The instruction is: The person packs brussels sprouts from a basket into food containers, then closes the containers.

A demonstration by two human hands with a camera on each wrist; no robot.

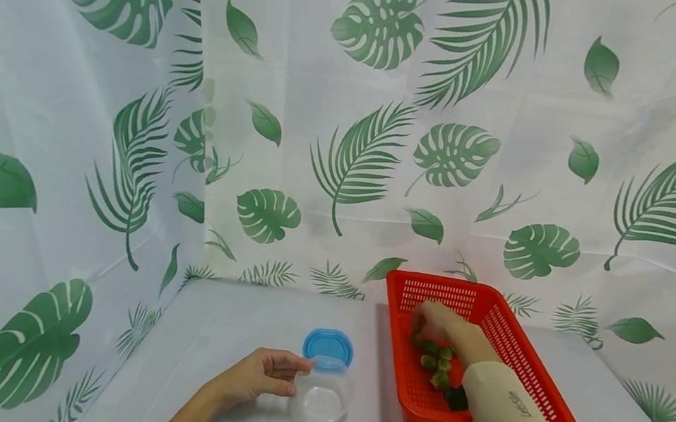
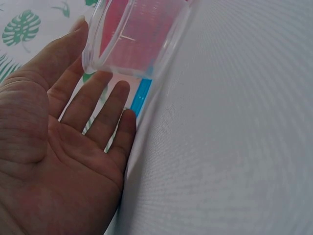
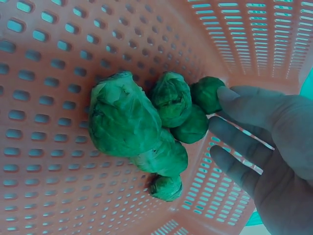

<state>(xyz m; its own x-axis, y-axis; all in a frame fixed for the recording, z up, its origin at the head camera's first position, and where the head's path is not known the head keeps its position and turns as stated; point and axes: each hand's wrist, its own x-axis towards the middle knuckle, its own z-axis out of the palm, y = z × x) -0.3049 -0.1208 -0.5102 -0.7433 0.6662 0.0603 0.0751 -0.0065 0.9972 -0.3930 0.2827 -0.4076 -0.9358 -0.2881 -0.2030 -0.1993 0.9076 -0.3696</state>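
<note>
In the head view, my left hand (image 1: 265,375) is beside a clear plastic tub (image 1: 321,408), fingertips touching its near-left rim. The left wrist view shows the left hand (image 2: 73,132) with fingers mostly extended and the tub (image 2: 142,39) at their tips; the index fingertip is partly hidden. My right hand (image 1: 441,324) reaches into a red slotted basket (image 1: 408,409). Inside, the right hand (image 3: 264,142) pinches a small Brussels sprout (image 3: 206,95) between thumb and finger. Several other Brussels sprouts (image 3: 124,115) lie clustered beside it on the basket floor.
Just behind the tub, a blue lid (image 1: 328,347) lies on the white tabletop (image 1: 179,347). The basket's raised walls surround the right hand. A leaf-printed sheet (image 1: 361,135) hangs behind and to the left.
</note>
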